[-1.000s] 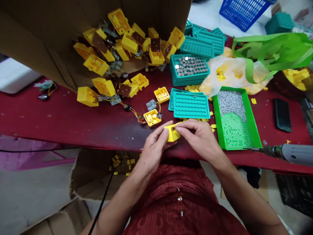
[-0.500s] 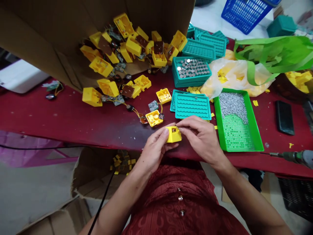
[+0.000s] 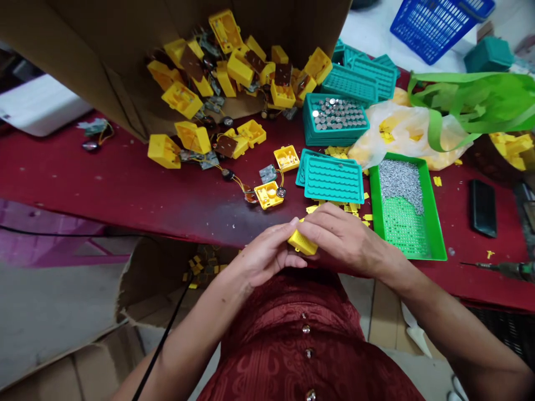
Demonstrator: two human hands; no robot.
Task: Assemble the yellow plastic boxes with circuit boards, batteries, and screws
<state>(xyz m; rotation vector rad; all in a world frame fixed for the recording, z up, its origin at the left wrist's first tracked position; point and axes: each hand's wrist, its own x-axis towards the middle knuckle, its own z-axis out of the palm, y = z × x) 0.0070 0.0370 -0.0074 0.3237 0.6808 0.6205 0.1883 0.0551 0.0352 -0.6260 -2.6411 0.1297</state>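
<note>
A small yellow plastic case (image 3: 304,243) is held between my two hands over the table's front edge. The fingers and thumb of my left hand (image 3: 271,248) close on its left side. My right hand (image 3: 340,236) grips it from the right and covers its upper part. A patterned face of the case with a small tab is turned up. Beyond my hands lies an opened yellow case (image 3: 267,196), its parts joined by wires to a round black piece and a green circuit board (image 3: 268,174). Small flat yellow pieces (image 3: 351,208) lie just past my right hand.
A green tray (image 3: 437,223) of small metal screws stands to the right, near a black phone (image 3: 482,207) and a power screwdriver (image 3: 510,270). Teal trays (image 3: 334,178) lie ahead; one stack holds button cells (image 3: 338,114). Wired yellow cases (image 3: 240,67) pile up in a cardboard box (image 3: 121,83).
The yellow case has been turned over, so its cut-out no longer shows and a patterned face does. My right hand has moved from its corner to cover its upper side.
</note>
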